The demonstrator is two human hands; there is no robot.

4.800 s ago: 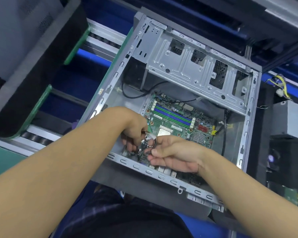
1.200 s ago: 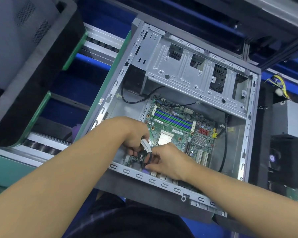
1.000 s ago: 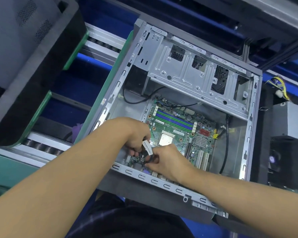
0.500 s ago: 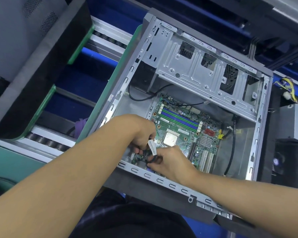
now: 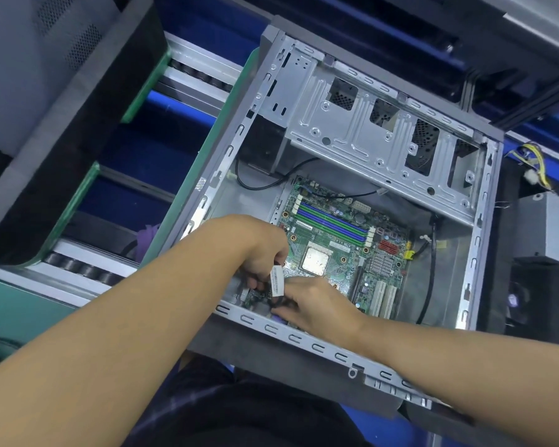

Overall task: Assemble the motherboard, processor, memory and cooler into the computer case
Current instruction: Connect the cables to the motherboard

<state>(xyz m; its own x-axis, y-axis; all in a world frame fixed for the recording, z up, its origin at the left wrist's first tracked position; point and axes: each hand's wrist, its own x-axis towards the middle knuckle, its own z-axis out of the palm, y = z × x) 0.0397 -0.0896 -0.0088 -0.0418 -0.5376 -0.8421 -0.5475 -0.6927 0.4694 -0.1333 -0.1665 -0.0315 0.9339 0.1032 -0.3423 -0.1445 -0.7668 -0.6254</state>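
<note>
The grey computer case (image 5: 475, 279) lies open with the green motherboard (image 5: 342, 240) inside it. A silver processor (image 5: 315, 261) sits in the board's socket, and blue and green memory slots (image 5: 331, 222) run above it. My left hand (image 5: 262, 250) and my right hand (image 5: 310, 304) meet at the board's near left corner. Both pinch a black cable with a white label (image 5: 277, 280). The cable's end is hidden under my fingers. No cooler is on the board.
A drive cage (image 5: 368, 124) spans the far side of the case. Black cables (image 5: 428, 279) run along its right wall. A black foam tray (image 5: 62, 140) sits at left on a roller conveyor (image 5: 88, 269). A power supply with yellow wires (image 5: 542, 221) is at right.
Both hands stay at the board's near left corner, working the labelled cable. The view has shifted slightly; the case now sits a little further right and lower in frame.
</note>
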